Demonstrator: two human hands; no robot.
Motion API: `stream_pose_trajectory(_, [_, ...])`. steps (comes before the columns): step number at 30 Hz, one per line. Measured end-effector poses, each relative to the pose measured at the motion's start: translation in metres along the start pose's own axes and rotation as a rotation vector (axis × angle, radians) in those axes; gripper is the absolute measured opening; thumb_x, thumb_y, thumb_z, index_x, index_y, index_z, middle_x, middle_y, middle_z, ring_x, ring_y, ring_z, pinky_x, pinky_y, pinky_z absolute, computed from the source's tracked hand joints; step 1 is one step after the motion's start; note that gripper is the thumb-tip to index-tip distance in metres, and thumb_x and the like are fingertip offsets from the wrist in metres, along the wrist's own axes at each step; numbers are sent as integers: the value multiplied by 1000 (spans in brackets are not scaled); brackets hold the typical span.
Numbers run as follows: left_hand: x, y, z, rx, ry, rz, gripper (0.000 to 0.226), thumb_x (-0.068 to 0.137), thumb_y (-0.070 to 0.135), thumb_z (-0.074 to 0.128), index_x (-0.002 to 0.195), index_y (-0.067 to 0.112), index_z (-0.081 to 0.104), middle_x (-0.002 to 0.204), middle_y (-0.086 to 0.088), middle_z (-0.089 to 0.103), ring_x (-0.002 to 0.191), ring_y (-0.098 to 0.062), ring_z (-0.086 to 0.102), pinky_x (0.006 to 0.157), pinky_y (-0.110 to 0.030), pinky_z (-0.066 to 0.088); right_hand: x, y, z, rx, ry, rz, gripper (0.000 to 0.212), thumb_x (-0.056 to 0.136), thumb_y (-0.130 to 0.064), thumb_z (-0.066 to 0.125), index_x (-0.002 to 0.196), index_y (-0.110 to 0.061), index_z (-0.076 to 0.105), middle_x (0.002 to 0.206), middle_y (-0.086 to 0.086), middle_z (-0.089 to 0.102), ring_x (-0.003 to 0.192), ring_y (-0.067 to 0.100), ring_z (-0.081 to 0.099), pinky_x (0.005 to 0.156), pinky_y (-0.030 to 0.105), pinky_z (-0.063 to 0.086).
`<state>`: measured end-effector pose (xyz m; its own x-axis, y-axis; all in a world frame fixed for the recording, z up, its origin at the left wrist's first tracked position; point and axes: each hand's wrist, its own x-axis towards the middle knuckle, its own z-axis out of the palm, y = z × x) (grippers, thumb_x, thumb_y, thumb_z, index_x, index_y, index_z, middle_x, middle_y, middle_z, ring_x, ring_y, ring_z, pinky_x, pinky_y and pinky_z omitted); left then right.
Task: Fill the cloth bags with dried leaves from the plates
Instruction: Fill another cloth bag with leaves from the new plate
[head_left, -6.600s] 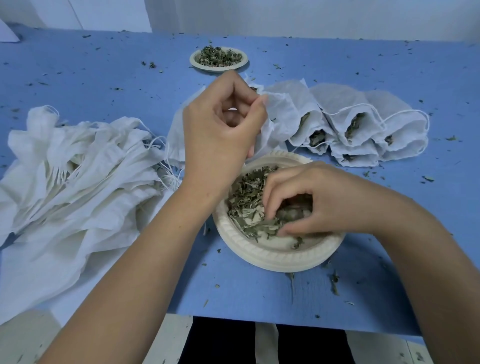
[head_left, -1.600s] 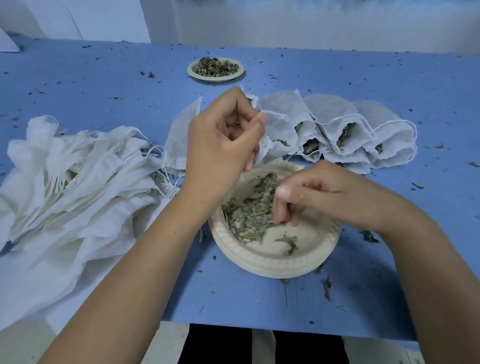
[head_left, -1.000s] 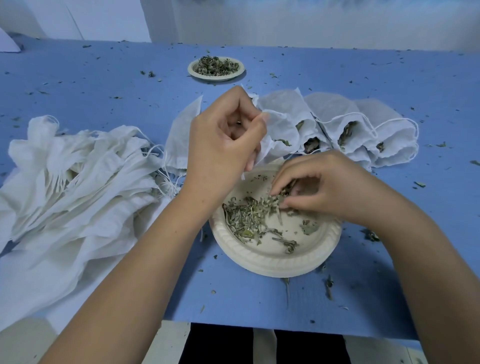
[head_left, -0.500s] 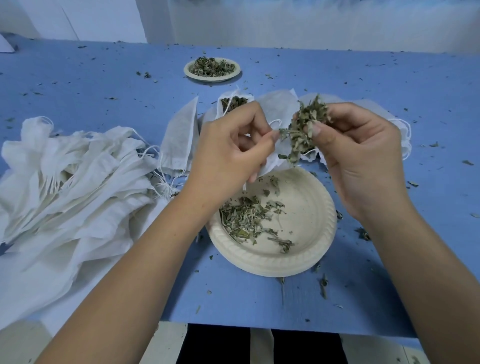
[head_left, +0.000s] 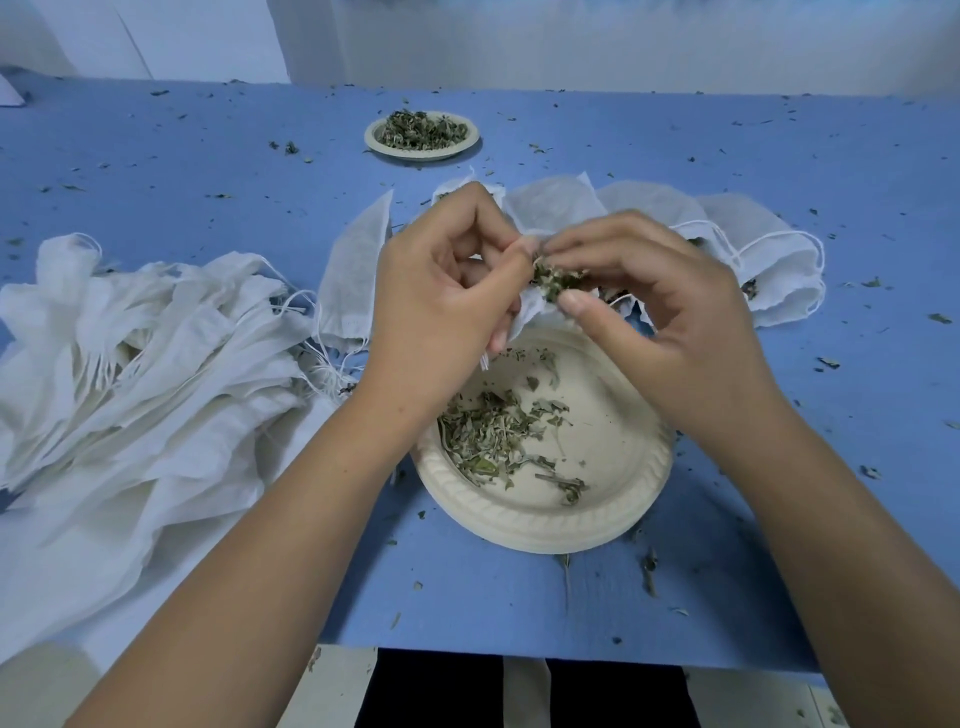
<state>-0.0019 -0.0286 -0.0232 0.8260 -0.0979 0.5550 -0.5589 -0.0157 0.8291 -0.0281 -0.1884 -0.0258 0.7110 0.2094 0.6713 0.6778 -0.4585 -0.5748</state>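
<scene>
The left hand was curled round the mouth of a small white cloth bag, pinching its hem between thumb and fingertips. It held the bag above the far rim of the near plate, which sat by the middle of the bench's near edge. The right hand had its thumb and fingers closed on a pinch of dried leaves, pressed right at the bag's opening. How far the mouth gaped was hidden by the fingers.

The bag looked thin, limp and almost weightless, so its mouth would likely collapse unless held apart at the hem, close to the drawstring. That was probably the best place to grip it. The leaves seemed light, dry and brittle. A hard squeeze would likely crumble them, and a loose pinch would shed bits, as the crumbs scattered over the blue bench suggested. Working over the plate should catch what fell.

A modest scatter of leaves lay on the near plate, and a fuller far plate stood toward the far edge. A heap of empty bags lay at the left edge, and a row of filled bags lay beyond the hands toward the right edge.

No brand, label or writing could be read anywhere
</scene>
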Motion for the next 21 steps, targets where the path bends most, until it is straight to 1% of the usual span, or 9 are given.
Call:
stream_pose_trajectory(2, [1,0,-1,6,13,2,26,91,1,60,71,14,50,52,3,50,32,-7,45,37,-14,34,1,0,-3,72,-27,18,30,86,-7,66,115,-7,60,115,7,56,108,19,58,88,28,50])
stream_pose_trajectory(4, [0,0,-2,11,11,1,26,91,1,60,71,15,50,52,4,50,32,-7,45,38,-15,35,1,-1,-4,83,-13,-26,30,84,-4,69,113,-8,59,113,7,53,107,17,57,85,26,51])
stream_pose_trajectory(8, [-1,1,0,3,-38,21,25,92,2,61,71,13,51,51,7,52,32,-7,45,39,-15,35,-2,-4,3,-37,135,-165,9,88,4,63,95,1,67,92,11,62,85,14,62,73,23,52])
stream_pose_trajectory(10, [-3,1,1,8,-58,29,25,91,3,63,71,8,50,51,3,52,32,-8,46,39,-16,36,-3,-5,7,-129,147,-194,13,92,1,57,87,0,69,83,10,66,78,16,62,70,22,50])
stream_pose_trajectory(12, [-3,0,2,10,-62,25,24,90,2,63,71,3,50,51,2,53,33,-8,46,39,-16,36,-5,-5,9,-165,53,-178,25,97,-9,48,79,-14,66,79,-7,63,75,8,60,69,21,44])
stream_pose_trajectory(14, [-3,0,2,9,-52,14,23,90,1,63,71,3,51,51,3,53,33,-8,47,38,-17,36,-5,-4,8,-162,-52,-146,29,99,-18,42,79,-27,61,79,-18,60,77,2,58,74,23,41])
stream_pose_trajectory(17, [0,-1,1,11,4,4,25,91,3,63,70,11,51,53,-7,53,33,-9,47,38,-17,36,-4,-1,1,-161,58,-121,35,97,-21,38,93,-8,71,97,-2,71,95,13,65,90,37,40])
stream_pose_trajectory(19, [1,0,-1,6,39,6,25,91,4,63,71,13,51,55,-11,53,33,-9,47,37,-17,35,-2,-1,-4,-158,173,-139,38,97,-19,36,90,-5,71,96,1,71,94,13,66,92,41,38])
stream_pose_trajectory(21, [0,1,-1,-8,33,12,26,91,4,63,71,14,52,52,-7,52,32,-9,46,37,-16,35,-3,-2,-4,-192,165,-155,39,96,-18,36,85,-4,70,91,2,72,89,13,66,95,40,36])
